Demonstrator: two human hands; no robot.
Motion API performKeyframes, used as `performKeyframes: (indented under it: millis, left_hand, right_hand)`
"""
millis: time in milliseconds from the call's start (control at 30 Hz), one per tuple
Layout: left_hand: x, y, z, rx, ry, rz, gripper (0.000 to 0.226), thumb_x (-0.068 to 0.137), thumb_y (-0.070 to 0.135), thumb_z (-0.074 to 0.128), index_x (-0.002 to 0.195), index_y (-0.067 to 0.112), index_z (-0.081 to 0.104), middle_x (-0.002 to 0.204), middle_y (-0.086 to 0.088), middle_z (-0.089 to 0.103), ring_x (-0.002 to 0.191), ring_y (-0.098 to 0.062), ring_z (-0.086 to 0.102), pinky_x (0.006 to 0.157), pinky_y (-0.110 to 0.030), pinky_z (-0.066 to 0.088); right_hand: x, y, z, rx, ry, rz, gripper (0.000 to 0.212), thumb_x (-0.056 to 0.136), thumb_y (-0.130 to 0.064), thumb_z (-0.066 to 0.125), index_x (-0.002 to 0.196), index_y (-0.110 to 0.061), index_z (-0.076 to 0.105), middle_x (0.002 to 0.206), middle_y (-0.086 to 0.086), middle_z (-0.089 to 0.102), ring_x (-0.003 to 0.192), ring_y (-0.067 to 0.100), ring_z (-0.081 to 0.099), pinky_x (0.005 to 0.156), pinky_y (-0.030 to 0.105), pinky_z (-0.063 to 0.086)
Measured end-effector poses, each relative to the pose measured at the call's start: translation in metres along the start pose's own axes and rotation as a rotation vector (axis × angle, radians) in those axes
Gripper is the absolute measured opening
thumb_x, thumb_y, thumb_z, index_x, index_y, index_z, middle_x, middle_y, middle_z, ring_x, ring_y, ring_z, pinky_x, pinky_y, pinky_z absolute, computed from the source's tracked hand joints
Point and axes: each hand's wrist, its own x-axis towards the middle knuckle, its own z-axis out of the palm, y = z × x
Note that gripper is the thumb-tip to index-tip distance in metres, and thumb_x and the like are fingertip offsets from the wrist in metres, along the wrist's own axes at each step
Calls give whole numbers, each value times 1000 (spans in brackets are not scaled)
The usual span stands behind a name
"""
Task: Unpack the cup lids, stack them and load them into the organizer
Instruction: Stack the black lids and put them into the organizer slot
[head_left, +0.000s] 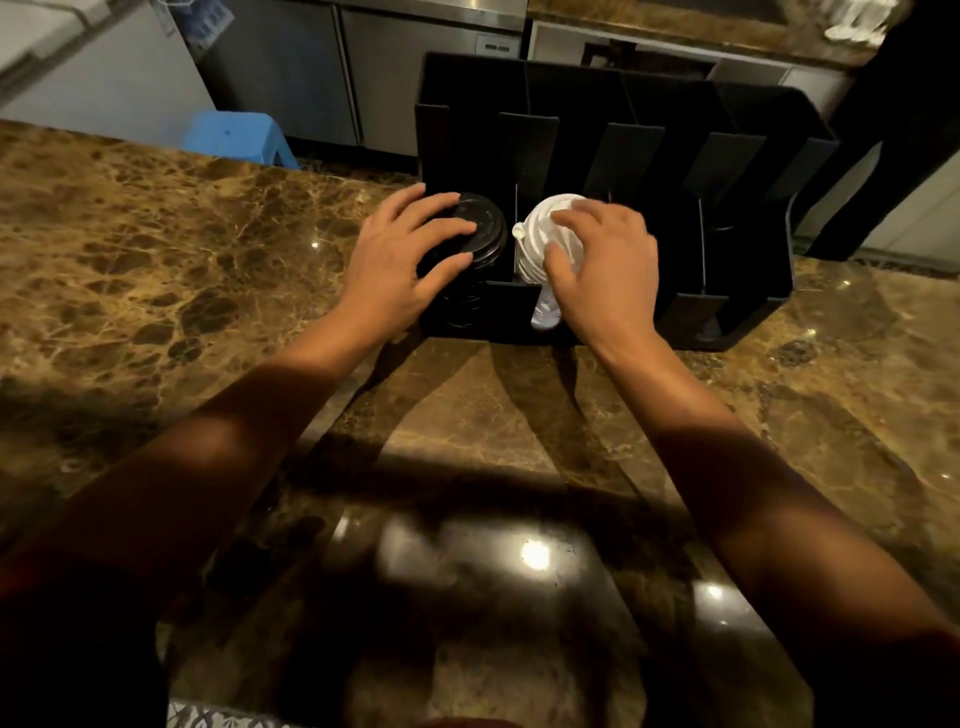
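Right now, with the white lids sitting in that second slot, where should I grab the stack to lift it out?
Grip the white lid stack around the rim of its top lids, coming from above. The black organizer walls it in at both sides, and only a narrow front gap shows the lower lids, so the open top is the clear way in. The right hand already rests there.

Café or drinks-bar service area. Polished brown marble bench (156, 270); stainless-steel undercounter cabinets (332, 67) along the far wall. Black plastic compartmented lid organizer (743, 280) on the bench, holding stacked black disposable cup lids (485, 228) and white ones (535, 234). Small blue plastic stool (234, 135) on the floor beyond.
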Motion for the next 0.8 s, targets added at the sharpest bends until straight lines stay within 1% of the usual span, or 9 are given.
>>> performKeyframes:
  millis: [100, 167, 233, 367, 467, 533, 600, 700, 800]
  left_hand:
    - [2, -1, 1, 18, -16, 0, 38, 102, 38, 60, 135, 21, 66, 151, -1, 55, 149, -29, 36, 119, -51, 30]
    - [2, -2, 2, 28, -10, -5, 38, 102, 39, 59, 135, 21, 66, 151, -1, 55, 149, -29, 37, 119, -51, 30]
    - [2, -2, 4, 53, 3, -8, 38, 103, 40, 58, 135, 21, 66, 150, -2, 56, 148, -30, 37, 119, -51, 30]
    - [4, -1, 5, 78, 2, -37, 43, 104, 41, 55, 140, 18, 62, 151, -3, 55, 150, -29, 35, 120, -50, 29]
    - [4, 1, 4, 95, -41, -43, 46, 105, 42, 52, 143, 18, 59, 153, -2, 53, 152, -28, 31, 122, -50, 25]
    - [5, 2, 3, 119, -71, -31, 47, 104, 43, 52, 144, 18, 58, 154, -2, 51, 153, -28, 30, 122, -51, 25]
    - [7, 3, 1, 131, -105, -28, 51, 104, 45, 51, 147, 19, 54, 157, -3, 48, 154, -29, 27, 123, -52, 23]
    - [8, 7, 0, 133, -127, -47, 55, 105, 47, 50, 152, 20, 48, 161, -3, 42, 156, -28, 23, 124, -50, 20]
    - [6, 9, -1, 131, -125, -43, 57, 104, 47, 51, 154, 20, 45, 163, -4, 39, 156, -28, 22, 124, -48, 19]
  right_hand:
    - [-3, 8, 3, 2, -94, -26, 50, 103, -34, 59, 146, -10, 59, 152, 9, 56, 145, 29, 46, 120, 39, 32]
    - [-5, 9, 5, 14, -100, -31, 51, 104, -34, 58, 149, -10, 56, 154, 10, 54, 146, 29, 46, 121, 39, 31]
    - [-3, 11, 6, 14, -81, -38, 51, 103, -35, 59, 148, -9, 58, 151, 11, 57, 144, 30, 49, 120, 40, 34]
    - [2, 6, 6, 46, -53, -37, 47, 99, -35, 64, 140, -11, 61, 139, 9, 64, 130, 30, 58, 112, 42, 42]
    - [1, 3, 8, 8, -63, -64, 39, 99, -37, 64, 130, -14, 66, 132, 6, 66, 128, 28, 59, 114, 46, 38]
    - [2, 4, 6, -36, -89, -83, 40, 99, -39, 62, 131, -16, 66, 133, 4, 67, 135, 26, 55, 119, 50, 32]
    - [5, 6, 2, -75, -119, -109, 41, 99, -40, 61, 133, -17, 65, 135, 2, 66, 138, 25, 53, 120, 49, 30]
    - [5, 7, -3, -50, -129, -133, 42, 98, -37, 64, 132, -13, 65, 132, 5, 67, 133, 27, 56, 113, 45, 38]
    - [2, 5, -7, 23, -91, -116, 43, 95, -35, 65, 131, -12, 64, 131, 7, 66, 127, 27, 59, 107, 43, 46]
